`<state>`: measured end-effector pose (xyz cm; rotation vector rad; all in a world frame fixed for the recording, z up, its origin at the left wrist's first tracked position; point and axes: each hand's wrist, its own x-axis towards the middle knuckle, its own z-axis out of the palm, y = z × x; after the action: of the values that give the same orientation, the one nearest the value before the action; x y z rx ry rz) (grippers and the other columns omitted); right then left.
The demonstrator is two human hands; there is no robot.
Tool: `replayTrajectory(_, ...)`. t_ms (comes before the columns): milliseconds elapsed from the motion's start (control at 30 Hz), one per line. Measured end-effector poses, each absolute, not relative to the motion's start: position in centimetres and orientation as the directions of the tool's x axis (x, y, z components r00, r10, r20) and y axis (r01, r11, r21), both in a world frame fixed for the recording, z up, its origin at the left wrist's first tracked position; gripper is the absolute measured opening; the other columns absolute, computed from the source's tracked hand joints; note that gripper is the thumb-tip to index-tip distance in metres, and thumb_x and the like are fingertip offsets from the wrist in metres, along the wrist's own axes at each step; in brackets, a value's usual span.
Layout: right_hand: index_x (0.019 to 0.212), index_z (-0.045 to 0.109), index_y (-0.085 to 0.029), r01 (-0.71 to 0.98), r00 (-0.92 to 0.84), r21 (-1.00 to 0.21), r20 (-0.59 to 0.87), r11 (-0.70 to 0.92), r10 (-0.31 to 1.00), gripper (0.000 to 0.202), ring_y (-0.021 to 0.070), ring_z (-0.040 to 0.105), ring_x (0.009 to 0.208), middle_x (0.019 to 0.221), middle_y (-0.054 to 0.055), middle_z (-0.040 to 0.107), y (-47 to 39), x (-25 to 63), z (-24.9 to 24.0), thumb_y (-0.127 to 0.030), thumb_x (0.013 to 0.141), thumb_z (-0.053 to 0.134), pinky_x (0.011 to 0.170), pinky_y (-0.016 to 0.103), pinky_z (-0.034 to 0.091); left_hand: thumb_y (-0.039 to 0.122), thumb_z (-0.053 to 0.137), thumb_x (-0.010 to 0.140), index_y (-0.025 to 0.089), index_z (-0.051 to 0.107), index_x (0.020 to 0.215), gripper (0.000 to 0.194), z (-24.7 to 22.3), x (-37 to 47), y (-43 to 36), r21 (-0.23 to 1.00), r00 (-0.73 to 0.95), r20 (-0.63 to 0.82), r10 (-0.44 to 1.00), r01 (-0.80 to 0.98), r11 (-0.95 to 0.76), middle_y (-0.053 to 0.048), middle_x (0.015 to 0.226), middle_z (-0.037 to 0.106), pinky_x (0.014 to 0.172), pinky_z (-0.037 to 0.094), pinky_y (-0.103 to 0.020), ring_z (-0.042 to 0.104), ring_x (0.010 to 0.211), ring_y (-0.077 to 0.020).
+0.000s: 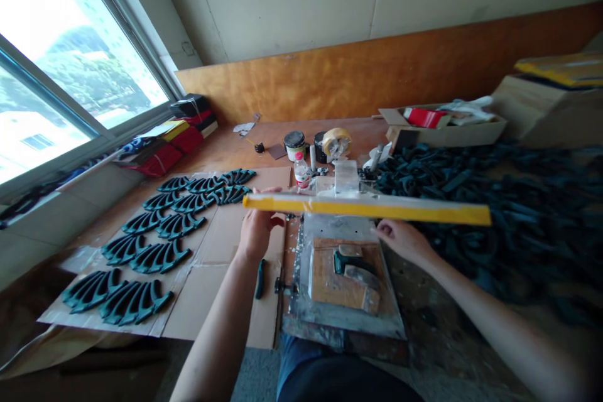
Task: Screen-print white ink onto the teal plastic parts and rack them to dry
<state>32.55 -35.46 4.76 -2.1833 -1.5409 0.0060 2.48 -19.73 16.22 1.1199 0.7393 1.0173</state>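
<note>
Grip of the left hand (258, 231): fingers behind and thumb in front, apparently grasping the left end of a yellow-edged frame (367, 208). Grip of the right hand (394, 235): fingers curled by the frame's lower edge, right of its middle; holding or merely touching, cannot tell. Frame: spanning both grips, seen nearly edge-on. Between and below the grips: grey base plate (391, 311), wooden block (325, 290) on it, one dark green piece (350, 260) on the block. Step in hand, by judgement: handling the raised frame near the piece. Next move, by judgement: calls for both ends steady, piece undisturbed. Left of the left grip: cardboard sheet (188, 301) on the counter (219, 156), bearing fan-like groups of green pieces (162, 255). Right of the right grip: heap of dark pieces (452, 201). Beyond both grips: red-capped bottle (301, 176), jar (294, 149), open carton (464, 134).
</note>
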Motion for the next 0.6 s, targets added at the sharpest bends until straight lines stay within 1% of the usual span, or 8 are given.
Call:
replayTrajectory(133, 0.074, 0.058, -0.02, 0.936, 0.184, -0.312, 0.046, -0.161, 0.982, 0.022, 0.0204, 0.059, 0.085, 0.088, 0.007, 0.063, -36.9, 28.2, 0.6, -0.04, 0.084, 0.059, 0.073, 0.029, 0.042, 0.066, 0.046, 0.083, 0.02, 0.057, 0.103, 0.051, 17.5, 4.7, -19.4, 0.935, 0.331, 0.066, 0.941, -0.35, 0.058, -0.005, 0.085, 0.07, 0.056, 0.047, -0.021, 0.064, 0.076, -0.0151)
replayTrajectory(233, 0.082, 0.054, -0.018, 0.891, 0.287, -0.358, -0.033, -0.28, 0.957, 0.015, 0.0197, 0.059, 0.079, 0.082, 0.008, 0.063, -36.9, 25.2, 0.6, -0.029, 0.091, 0.05, 0.07, 0.029, 0.041, 0.067, 0.053, 0.078, 0.016, 0.058, 0.102, 0.056, 13.9, 5.1, -23.5, 0.948, 0.313, -0.106, 0.944, -0.255, 0.191, -0.006, 0.08, 0.07, 0.051, 0.045, -0.021, 0.063, 0.065, -0.0143)
replayTrajectory(267, 0.084, 0.054, -0.018, 0.864, 0.339, -0.39, -0.014, -0.317, 0.941, 0.015, 0.0195, 0.059, 0.077, 0.08, 0.007, 0.063, -37.0, 24.0, 1.0, -0.028, 0.093, 0.047, 0.068, 0.029, 0.041, 0.068, 0.055, 0.075, 0.014, 0.06, 0.095, 0.058, 12.1, 5.1, -25.5, 0.939, 0.373, -0.24, 0.896, -0.147, 0.312, -0.008, 0.075, 0.07, 0.048, 0.043, -0.021, 0.062, 0.059, -0.0144)
replayTrajectory(333, 0.089, 0.053, -0.017, 0.849, 0.371, -0.439, 0.097, -0.294, 0.924, 0.014, 0.0202, 0.059, 0.079, 0.082, 0.007, 0.062, -37.3, 21.4, 1.9, -0.027, 0.094, 0.044, 0.07, 0.03, 0.042, 0.069, 0.06, 0.071, 0.011, 0.063, 0.099, 0.064, 8.2, 5.1, -29.7, 0.825, 0.548, -0.526, 0.651, 0.143, 0.547, -0.014, 0.086, 0.071, 0.045, 0.044, -0.024, 0.065, 0.063, -0.02)
replayTrajectory(433, 0.093, 0.055, -0.019, 0.904, 0.132, -0.428, 0.259, -0.009, 0.957, 0.006, 0.0217, 0.058, 0.091, 0.091, 0.007, 0.062, -38.4, 18.7, 2.9, -0.023, 0.09, 0.051, 0.081, 0.033, 0.044, 0.067, 0.058, 0.074, 0.016, 0.061, 0.105, 0.06, 3.9, 4.5, -33.6, 0.727, 0.549, -0.601, 0.581, 0.075, 0.682, -0.012, 0.096, 0.07, 0.056, 0.051, -0.027, 0.067, 0.077, -0.0206)
replayTrajectory(500, 0.095, 0.057, -0.021, 0.916, -0.009, -0.389, 0.236, 0.103, 0.972, 0.007, 0.0208, 0.057, 0.095, 0.095, 0.006, 0.063, -39.3, 19.7, 3.3, -0.022, 0.088, 0.055, 0.085, 0.033, 0.044, 0.066, 0.058, 0.075, 0.015, 0.06, 0.1, 0.057, 2.4, 3.1, -33.2, 0.744, 0.459, -0.598, 0.657, 0.012, 0.669, -0.009, 0.088, 0.069, 0.052, 0.048, -0.023, 0.065, 0.071, -0.0175)
replayTrajectory(567, 0.1, 0.059, -0.021, 0.966, 0.081, -0.253, 0.096, -0.055, 0.992, 0.013, 0.0205, 0.057, 0.098, 0.101, 0.007, 0.064, -40.3, 23.6, 3.3, -0.018, 0.089, 0.053, 0.084, 0.032, 0.044, 0.065, 0.055, 0.076, 0.015, 0.058, 0.096, 0.054, 1.3, 0.2, -30.8, 0.798, 0.324, -0.587, 0.742, 0.077, 0.597, -0.007, 0.08, 0.068, 0.044, 0.042, -0.02, 0.063, 0.06, -0.0149)
replayTrajectory(600, 0.103, 0.06, -0.02, 0.972, 0.203, -0.122, 0.01, -0.201, 0.979, 0.018, 0.0216, 0.058, 0.099, 0.101, 0.009, 0.065, -40.9, 26.3, 3.1, -0.014, 0.089, 0.049, 0.082, 0.032, 0.045, 0.064, 0.052, 0.078, 0.015, 0.057, 0.095, 0.052, 0.6, -1.6, -29.2, 0.823, 0.247, -0.567, 0.785, 0.145, 0.549, -0.006, 0.077, 0.067, 0.042, 0.04, -0.02, 0.061, 0.056, -0.014)
